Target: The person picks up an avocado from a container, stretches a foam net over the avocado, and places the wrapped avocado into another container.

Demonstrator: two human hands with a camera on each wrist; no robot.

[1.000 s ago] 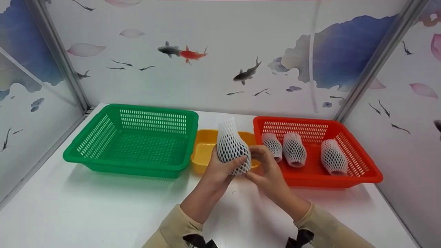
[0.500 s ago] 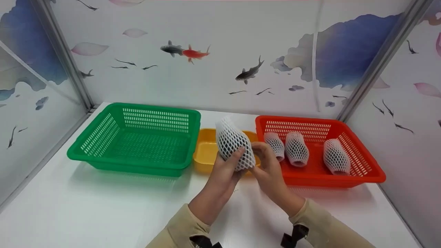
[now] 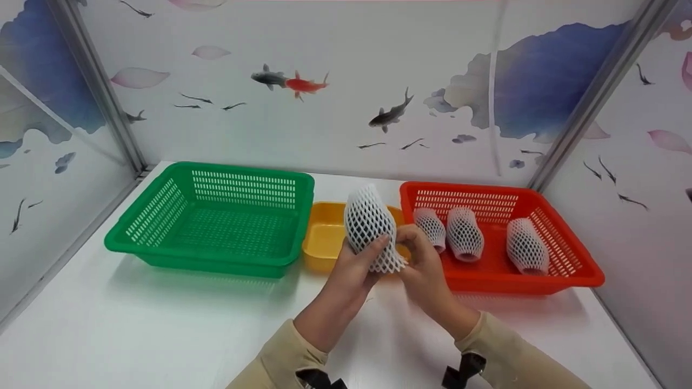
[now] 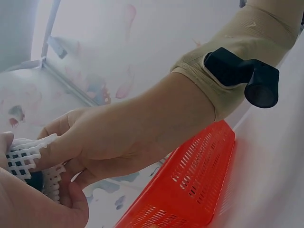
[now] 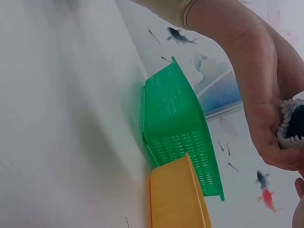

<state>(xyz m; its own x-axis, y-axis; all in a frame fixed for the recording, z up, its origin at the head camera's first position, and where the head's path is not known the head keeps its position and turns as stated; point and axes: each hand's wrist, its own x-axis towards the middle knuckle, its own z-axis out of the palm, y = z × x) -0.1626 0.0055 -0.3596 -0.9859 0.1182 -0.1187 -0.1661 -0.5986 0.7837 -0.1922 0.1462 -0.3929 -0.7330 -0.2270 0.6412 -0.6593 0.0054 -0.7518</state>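
Note:
A white foam net sleeve (image 3: 369, 219) stands nearly upright between my hands, above the yellow basket's front. Inside it sits a dark, rounded thing (image 4: 35, 180), mostly covered by the mesh; its kind does not show. My left hand (image 3: 351, 267) grips the sleeve from the left, thumb across its front. With the fingertips at the sleeve's lower edge, my right hand (image 3: 424, 265) pinches the flared mesh. In the right wrist view the sleeve's open end (image 5: 285, 128) frames the dark surface.
A green basket (image 3: 200, 259) stands at left, a yellow basket (image 3: 319, 243) in the middle, behind the hands. In the red basket (image 3: 497, 283) at right lie several netted pieces (image 3: 465, 235). Printed wall panels (image 3: 324, 135) close off the back and sides of the white table (image 3: 162, 324).
The sleeve's narrow top has filled out and stands more upright than half a second ago. Its lower edge now flares toward the right fingers. The baskets have stayed put.

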